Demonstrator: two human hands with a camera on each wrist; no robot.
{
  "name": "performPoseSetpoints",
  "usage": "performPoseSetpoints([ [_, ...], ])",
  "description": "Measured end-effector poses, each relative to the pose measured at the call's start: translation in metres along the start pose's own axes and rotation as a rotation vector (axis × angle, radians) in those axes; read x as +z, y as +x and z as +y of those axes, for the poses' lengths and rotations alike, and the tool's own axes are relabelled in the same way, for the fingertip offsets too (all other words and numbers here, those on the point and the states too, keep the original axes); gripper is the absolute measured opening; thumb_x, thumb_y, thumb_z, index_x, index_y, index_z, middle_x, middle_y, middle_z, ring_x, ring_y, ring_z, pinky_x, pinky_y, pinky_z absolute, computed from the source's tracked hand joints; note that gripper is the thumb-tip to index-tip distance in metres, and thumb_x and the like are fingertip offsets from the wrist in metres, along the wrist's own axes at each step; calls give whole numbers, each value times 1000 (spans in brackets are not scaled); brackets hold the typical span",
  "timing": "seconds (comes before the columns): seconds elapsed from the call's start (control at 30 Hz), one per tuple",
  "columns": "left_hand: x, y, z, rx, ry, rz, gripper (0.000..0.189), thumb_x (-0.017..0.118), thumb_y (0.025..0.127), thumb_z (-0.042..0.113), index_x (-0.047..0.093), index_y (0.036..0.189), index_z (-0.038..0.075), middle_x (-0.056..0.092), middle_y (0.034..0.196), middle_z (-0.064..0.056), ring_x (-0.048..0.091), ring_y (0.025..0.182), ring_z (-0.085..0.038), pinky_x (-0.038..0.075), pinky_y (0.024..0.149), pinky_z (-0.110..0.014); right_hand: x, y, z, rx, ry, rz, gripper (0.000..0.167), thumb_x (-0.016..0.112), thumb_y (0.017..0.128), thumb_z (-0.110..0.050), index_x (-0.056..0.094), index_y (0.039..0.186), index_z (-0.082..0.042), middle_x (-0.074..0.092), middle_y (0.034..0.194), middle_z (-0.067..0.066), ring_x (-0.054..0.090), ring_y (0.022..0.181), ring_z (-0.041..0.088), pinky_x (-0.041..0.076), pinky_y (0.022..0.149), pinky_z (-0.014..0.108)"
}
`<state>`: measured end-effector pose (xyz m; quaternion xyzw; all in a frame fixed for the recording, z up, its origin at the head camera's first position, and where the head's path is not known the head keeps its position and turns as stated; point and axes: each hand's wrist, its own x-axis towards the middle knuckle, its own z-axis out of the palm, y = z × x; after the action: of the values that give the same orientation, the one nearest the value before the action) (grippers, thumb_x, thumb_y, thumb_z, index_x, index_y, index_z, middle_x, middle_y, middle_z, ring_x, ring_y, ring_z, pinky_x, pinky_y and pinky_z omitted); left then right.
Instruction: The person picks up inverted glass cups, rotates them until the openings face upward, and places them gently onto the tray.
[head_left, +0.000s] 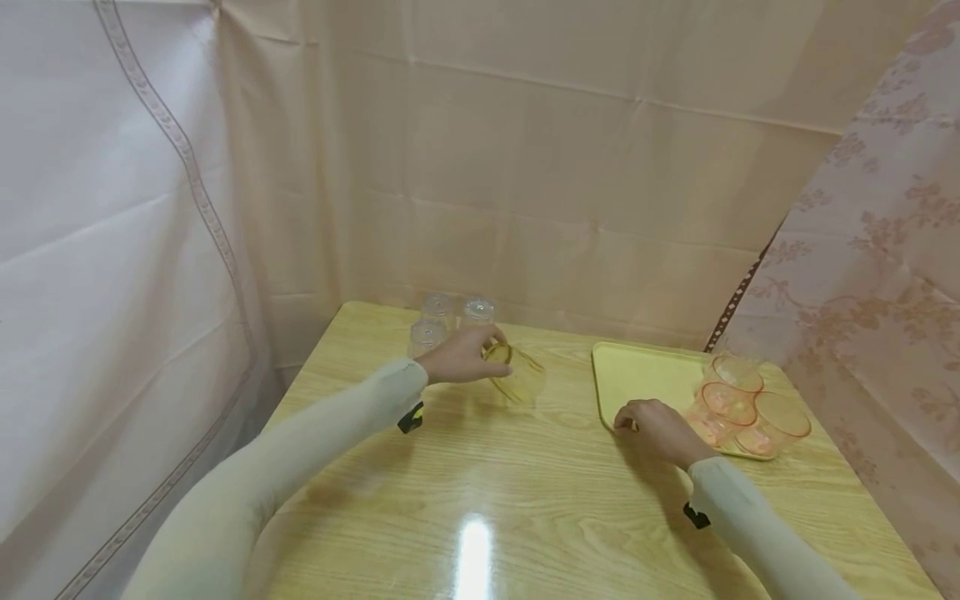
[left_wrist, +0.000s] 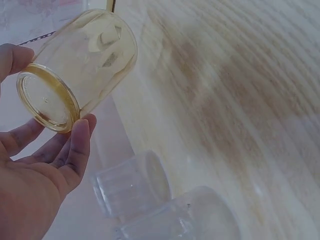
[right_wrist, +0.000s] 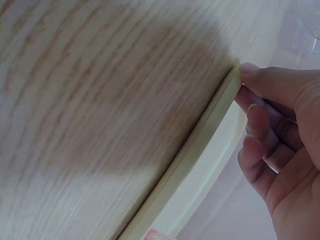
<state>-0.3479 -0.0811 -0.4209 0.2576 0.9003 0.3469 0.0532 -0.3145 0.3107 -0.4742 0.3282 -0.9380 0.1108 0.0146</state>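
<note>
My left hand [head_left: 467, 354] holds a clear yellow cup [head_left: 523, 377] by its base, fingers and thumb spread round the bottom rim. In the left wrist view the yellow cup [left_wrist: 90, 55] is tilted, its mouth turned away from the palm. Just behind that hand, clear colourless cups [head_left: 427, 335] stand upside down on the table. My right hand [head_left: 656, 427] is at the near left corner of a yellow tray [head_left: 637, 375]. Close up, its thumb and forefinger pinch the tray's rim [right_wrist: 200, 135], while the other fingers curl loosely.
Several clear orange cups [head_left: 729, 406] stand close together on the tray's right side, mouths up. The wood-grain table [head_left: 450, 475] ends at hanging cloth [head_left: 562, 208] behind, with more cloth at left and right.
</note>
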Motion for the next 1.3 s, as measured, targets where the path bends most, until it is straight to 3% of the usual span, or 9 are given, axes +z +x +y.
performPoseSetpoints([
  [0.27,6,-2,-3,-12,-52,-24,60,73,93,48,57,138,13,60,134,-10,62,113,-26,55,90,-41,-5,2,3,-3,21,-16,11,78,89,-5,77,90,-16,70,87,-10,66,80,10,56,71,35],
  [0.57,13,-3,-2,-41,-129,-50,58,74,91,51,55,133,16,59,129,-5,60,112,-22,55,86,-38,-7,10,-1,14,67,74,4,79,92,-18,76,92,-15,67,83,-13,57,69,2,51,62,29],
  [0.83,19,-1,2,-48,-156,-75,60,76,90,52,53,131,15,60,130,-14,63,107,-22,57,84,-37,-6,18,-16,87,331,90,23,73,97,-33,78,107,-13,73,95,-9,60,68,14,48,54,28],
  [1.03,23,1,9,-32,-186,-86,60,78,89,49,53,129,12,60,130,-20,65,100,-19,57,80,-34,-9,19,-27,159,442,126,32,72,96,-42,77,114,-17,73,101,-4,60,75,17,48,54,30],
  [1.2,27,1,12,-27,-210,-104,57,79,89,48,53,125,12,61,125,-13,66,98,-17,57,79,-33,-12,19,-34,221,570,131,30,72,95,-47,76,115,-25,71,99,11,57,70,26,49,51,34],
  [1.3,29,1,14,-25,-204,-113,54,79,89,50,53,122,17,61,123,-7,65,99,-15,56,81,-32,-12,19,-38,240,653,124,33,72,95,-46,75,118,-22,72,106,12,60,80,37,55,59,42],
])
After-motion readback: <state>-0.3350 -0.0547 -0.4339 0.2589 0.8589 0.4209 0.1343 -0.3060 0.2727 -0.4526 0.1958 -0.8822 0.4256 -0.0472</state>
